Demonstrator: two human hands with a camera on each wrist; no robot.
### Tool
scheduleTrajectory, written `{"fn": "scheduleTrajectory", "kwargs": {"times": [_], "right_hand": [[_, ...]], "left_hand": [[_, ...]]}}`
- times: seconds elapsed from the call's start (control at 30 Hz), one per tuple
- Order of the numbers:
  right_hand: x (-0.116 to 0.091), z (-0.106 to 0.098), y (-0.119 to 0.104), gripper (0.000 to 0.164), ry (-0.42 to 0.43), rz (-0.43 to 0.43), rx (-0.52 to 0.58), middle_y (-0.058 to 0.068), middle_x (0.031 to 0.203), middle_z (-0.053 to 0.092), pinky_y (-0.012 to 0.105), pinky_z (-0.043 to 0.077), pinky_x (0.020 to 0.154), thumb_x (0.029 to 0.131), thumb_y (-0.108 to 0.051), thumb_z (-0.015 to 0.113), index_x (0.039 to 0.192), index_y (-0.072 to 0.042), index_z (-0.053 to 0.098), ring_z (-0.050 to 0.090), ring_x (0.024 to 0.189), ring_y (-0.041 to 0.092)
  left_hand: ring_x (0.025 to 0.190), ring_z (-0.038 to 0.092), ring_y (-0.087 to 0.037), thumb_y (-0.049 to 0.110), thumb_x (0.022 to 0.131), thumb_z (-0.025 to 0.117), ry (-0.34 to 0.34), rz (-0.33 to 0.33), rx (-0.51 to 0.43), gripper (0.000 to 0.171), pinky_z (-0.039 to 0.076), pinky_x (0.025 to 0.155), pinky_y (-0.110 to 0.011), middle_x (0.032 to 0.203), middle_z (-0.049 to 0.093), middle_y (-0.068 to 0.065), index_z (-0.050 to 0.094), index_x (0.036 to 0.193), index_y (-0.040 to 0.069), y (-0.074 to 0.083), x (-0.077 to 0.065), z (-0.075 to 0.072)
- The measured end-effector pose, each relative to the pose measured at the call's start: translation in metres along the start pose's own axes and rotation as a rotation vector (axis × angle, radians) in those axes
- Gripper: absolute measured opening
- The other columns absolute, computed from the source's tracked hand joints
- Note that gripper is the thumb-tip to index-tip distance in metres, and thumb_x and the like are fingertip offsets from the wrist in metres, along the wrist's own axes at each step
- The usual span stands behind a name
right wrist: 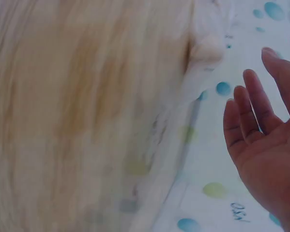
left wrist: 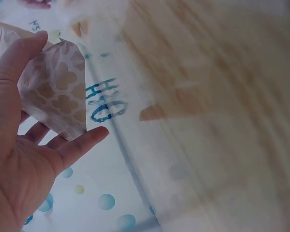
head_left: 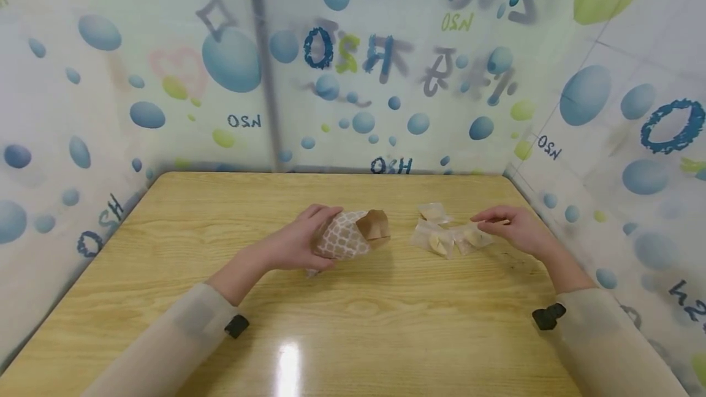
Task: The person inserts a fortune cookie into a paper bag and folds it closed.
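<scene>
Wood-grain table (head_left: pixel 386 323) is carrying the lot; top is looking slick, so light stuff could be skidding if nudged.

Patterned paper bag (head_left: pixel 342 236) is sitting left of the packets, tilting, mouth gaping right. Can't tell if its underside is touching the table. Paper is looking thin: squeeze too hard and I'd expect the mouth to be collapsing; tip it lower and anything inside could be sliding out. Can't see the contents.

Left hand (head_left: pixel 300 241) is gripping the bag, thumb one side, fingers the other. Too loose and the bag could be twisting when its rim gets bumped.

Right hand (head_left: pixel 518 228) is holding nothing, fingers extended, hovering at the right packet (head_left: pixel 471 238); can't tell if fingertips are touching.

Three clear packets are bunching together: that one, the left packet (head_left: pixel 434 239) just beside it, the far packet (head_left: pixel 432 212) behind. Main risk: film edges are crowding, so a sloppy pinch could be catching two or shoving a neighbour away.
</scene>
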State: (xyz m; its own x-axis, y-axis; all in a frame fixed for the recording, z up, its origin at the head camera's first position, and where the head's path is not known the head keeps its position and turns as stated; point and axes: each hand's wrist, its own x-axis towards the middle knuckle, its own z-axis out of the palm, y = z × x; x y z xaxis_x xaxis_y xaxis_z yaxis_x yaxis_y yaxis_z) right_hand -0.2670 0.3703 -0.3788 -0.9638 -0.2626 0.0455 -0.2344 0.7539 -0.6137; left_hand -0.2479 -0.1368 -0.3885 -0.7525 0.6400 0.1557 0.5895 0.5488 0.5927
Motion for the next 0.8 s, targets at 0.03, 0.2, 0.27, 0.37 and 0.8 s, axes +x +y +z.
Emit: {"fn": "scheduleTrajectory", "kwargs": {"times": [0.03,0.2,0.27,0.37,0.8], "right_hand": [[0.001,0.000,0.004,0.033,-0.022,-0.002,-0.016,0.018,0.147,0.069,0.041,0.058,0.096,0.110,-0.031,0.068,0.136,-0.013,0.078,0.065,0.127,0.031],[0.007,0.002,0.016,0.032,-0.102,-0.023,-0.018,0.024,0.163,0.054,0.064,0.049,0.114,0.110,-0.028,0.068,0.136,-0.013,0.078,0.043,0.153,0.051],[0.010,0.003,0.018,0.032,-0.124,-0.039,-0.006,0.027,0.167,0.048,0.070,0.046,0.116,0.110,-0.026,0.067,0.136,-0.011,0.078,0.037,0.155,0.055],[0.012,0.003,0.019,0.029,-0.161,-0.056,0.004,0.029,0.170,0.042,0.068,0.046,0.117,0.110,-0.023,0.066,0.134,-0.011,0.079,0.031,0.158,0.059],[0.009,0.000,0.024,0.034,-0.191,-0.002,-0.105,0.021,0.154,0.065,0.067,0.050,0.114,0.111,-0.031,0.066,0.139,-0.016,0.077,0.051,0.148,0.054]], "left_hand": [[0.139,0.052,-0.037,0.022,0.082,0.097,0.001,0.004,0.000,0.109,0.050,0.119,-0.060,0.157,0.045,-0.020,0.034,0.169,0.007,0.000,0.000,0.000],[0.139,0.052,-0.036,0.022,0.082,0.097,0.003,0.013,0.007,0.108,0.050,0.119,-0.060,0.157,0.045,-0.020,0.034,0.169,0.006,-0.002,0.000,0.001],[0.139,0.052,-0.036,0.023,0.083,0.097,0.002,0.014,0.013,0.108,0.051,0.118,-0.060,0.157,0.045,-0.020,0.034,0.169,0.006,-0.003,0.000,0.001],[0.140,0.052,-0.036,0.024,0.083,0.096,0.000,0.011,0.010,0.108,0.051,0.118,-0.060,0.158,0.044,-0.019,0.033,0.169,0.006,-0.003,0.000,0.001],[0.141,0.051,-0.035,0.025,0.085,0.096,-0.007,0.001,0.018,0.107,0.050,0.120,-0.058,0.158,0.044,-0.018,0.033,0.170,0.007,-0.002,0.000,0.001]]}}
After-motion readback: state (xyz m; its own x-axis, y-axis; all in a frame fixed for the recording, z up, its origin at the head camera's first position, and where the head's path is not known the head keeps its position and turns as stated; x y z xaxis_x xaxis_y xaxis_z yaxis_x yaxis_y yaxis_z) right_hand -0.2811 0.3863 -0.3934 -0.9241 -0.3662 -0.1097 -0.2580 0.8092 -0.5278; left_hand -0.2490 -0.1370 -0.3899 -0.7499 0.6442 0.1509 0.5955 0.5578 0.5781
